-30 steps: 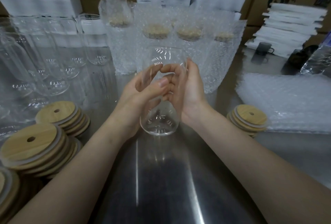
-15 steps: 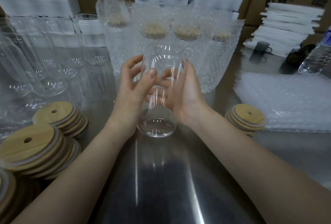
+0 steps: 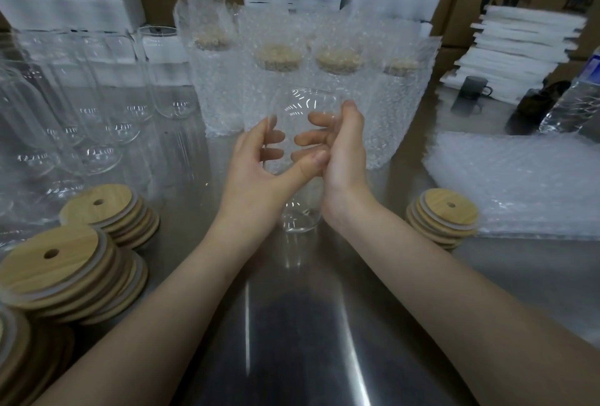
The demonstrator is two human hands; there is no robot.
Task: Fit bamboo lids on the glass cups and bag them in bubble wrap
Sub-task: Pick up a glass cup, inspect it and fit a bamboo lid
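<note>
Clear glass cup (image 3: 305, 103), lidless, above the steel worktop (image 3: 292, 324): left hand (image 3: 256, 175) grips its 9 o'clock side, right hand (image 3: 344, 159) its 3 o'clock side.

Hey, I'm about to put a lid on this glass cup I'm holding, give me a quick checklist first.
1. Glass cup gripped: ok, left hand and right hand both wrap it.
2. Cup mouth free of a lid: ok.
3. Bamboo lids close by: ok, stack beside the right forearm.
4. Bubble wrap bags ready: ok, pile on the right.
5. Glass free of cracks: cannot tell, too blurred.
</note>
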